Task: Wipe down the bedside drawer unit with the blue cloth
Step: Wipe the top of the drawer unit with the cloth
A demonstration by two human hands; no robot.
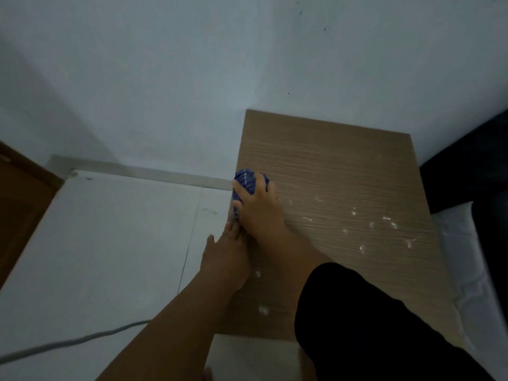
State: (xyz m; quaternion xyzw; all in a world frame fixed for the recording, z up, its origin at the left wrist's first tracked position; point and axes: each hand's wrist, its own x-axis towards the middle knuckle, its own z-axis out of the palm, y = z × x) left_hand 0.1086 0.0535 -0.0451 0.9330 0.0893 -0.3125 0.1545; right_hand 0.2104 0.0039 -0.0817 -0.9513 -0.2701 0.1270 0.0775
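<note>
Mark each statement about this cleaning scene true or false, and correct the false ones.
1. The right hand holds the blue cloth at the left edge of the drawer unit's top. True.
2. White specks lie scattered on the wooden top. True.
3. The cloth covers the specks. False: the specks lie to the right of the cloth, uncovered.
4. The left hand rests flat in the middle of the top. False: it is at the left edge, touching the cloth's hanging end.
5. A grey cable lies on the floor. True.
</note>
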